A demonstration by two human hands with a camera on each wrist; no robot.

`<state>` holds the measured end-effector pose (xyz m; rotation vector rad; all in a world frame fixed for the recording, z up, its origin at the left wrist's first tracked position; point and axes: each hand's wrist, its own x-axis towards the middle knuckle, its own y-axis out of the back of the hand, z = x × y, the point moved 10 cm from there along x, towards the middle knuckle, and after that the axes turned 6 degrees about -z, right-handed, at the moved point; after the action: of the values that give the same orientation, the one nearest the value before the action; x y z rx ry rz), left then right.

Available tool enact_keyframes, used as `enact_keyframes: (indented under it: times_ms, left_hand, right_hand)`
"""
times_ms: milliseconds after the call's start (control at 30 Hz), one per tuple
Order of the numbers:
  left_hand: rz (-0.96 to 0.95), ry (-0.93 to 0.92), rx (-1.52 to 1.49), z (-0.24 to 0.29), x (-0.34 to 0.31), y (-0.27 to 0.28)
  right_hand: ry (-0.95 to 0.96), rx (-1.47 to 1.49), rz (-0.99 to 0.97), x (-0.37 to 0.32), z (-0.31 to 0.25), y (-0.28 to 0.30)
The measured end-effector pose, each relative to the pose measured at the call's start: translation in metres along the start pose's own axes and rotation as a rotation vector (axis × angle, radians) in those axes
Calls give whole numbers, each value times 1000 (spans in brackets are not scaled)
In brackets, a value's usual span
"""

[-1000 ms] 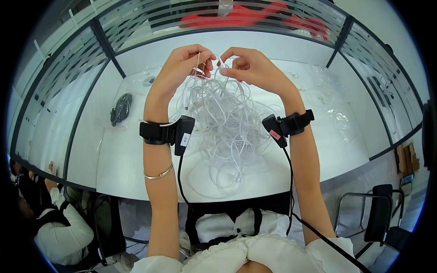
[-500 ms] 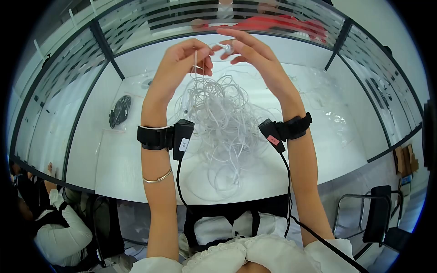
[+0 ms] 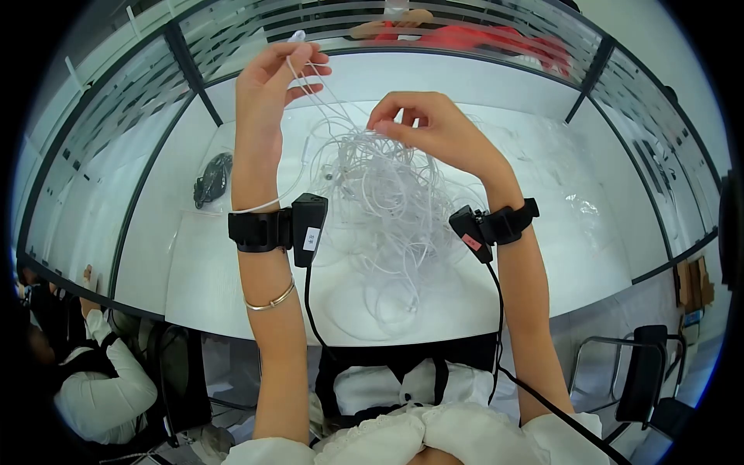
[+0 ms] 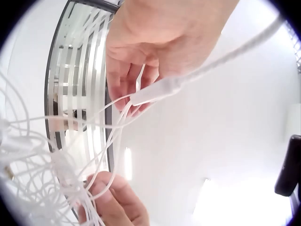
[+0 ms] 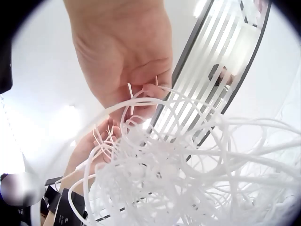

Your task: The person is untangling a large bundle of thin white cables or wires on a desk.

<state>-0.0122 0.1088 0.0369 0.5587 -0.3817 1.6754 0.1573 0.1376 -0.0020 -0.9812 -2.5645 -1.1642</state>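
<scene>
A big tangle of thin white cables (image 3: pixel 387 194) is heaped on the white table. Raised to its far left, my left hand (image 3: pixel 263 89) grips several thin strands that run taut down to the heap. A small white end piece (image 3: pixel 297 36) sticks up above those fingers. In the left wrist view a white sleeve joint (image 4: pixel 155 91), where a thicker cable splits into thin wires, hangs close to the palm. My right hand (image 3: pixel 430 128) pinches strands at the top of the tangle, its fingertips partly hidden by loops in the right wrist view.
A black plastic-wrapped bundle (image 3: pixel 213 180) lies at the table's left. Clear plastic bags (image 3: pixel 573 205) are on the right side. Low partitions with striped glass (image 3: pixel 496 46) border the table, with a person in red beyond. One cable loops over my left wrist strap (image 3: pixel 260 232).
My left hand has moved left and up, drawing strands out taut. My right hand rose with spread fingers by a small white piece, then came down onto the top of the tangle.
</scene>
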Motion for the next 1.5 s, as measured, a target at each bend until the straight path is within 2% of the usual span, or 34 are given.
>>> enact_keyframes:
  times_ms: [100, 300, 433, 533, 567, 667, 733, 767, 833, 900, 1000, 1100, 1200, 1300, 1400, 1433, 1500]
  left_hand:
    - [-234, 98, 119, -7, -5, -18]
    - [-721, 16, 307, -8, -26, -66]
    - [-744, 145, 521, -35, -34, -75]
    - [-706, 152, 565, -52, -41, -110]
    - [-728, 84, 483, -62, -44, -127]
    - [-693, 5, 512, -71, -59, -185]
    - [-567, -211, 708, -60, -81, -219]
    - [-496, -316, 801, -51, -94, -228]
    - [-521, -393, 844, -41, -113, -243]
    - [-553, -435, 847, -35, -127, -253]
    - [-634, -452, 806, -33, -145, -262]
    - [-762, -458, 800, -36, -164, -269]
    - [-844, -416, 778, -33, -170, -257]
    - [-931, -346, 724, -20, -178, -227]
    - [-1035, -251, 628, -12, -183, -184]
    - [-1078, -212, 592, -10, -186, -172]
    - [-965, -15, 503, -6, -167, -142]
  right_hand:
    - [89, -27, 142, -5, -5, 22]
    - [-28, -30, 209, -25, 13, 62]
    - [-105, 0, 309, -50, 20, 97]
    - [-169, -53, 350, -73, 34, 120]
    - [-205, -87, 365, -82, 39, 127]
    - [-304, -193, 359, -115, 62, 145]
    - [-356, -204, 348, -139, 88, 154]
    - [-397, -205, 318, -149, 99, 151]
    - [-369, -283, 148, -158, 115, 135]
    - [-389, -376, 29, -159, 105, 118]
    - [-333, -177, -76, -133, 88, 86]
    - [-407, -157, -208, -109, 81, 43]
    - [-461, -389, -361, -96, 84, 17]
    - [-540, -282, -275, -94, 93, 20]
    - [-298, -344, 9, -88, 81, 45]
    - [-269, -299, 38, -90, 72, 50]
    - [-281, -129, 98, -91, 66, 56]
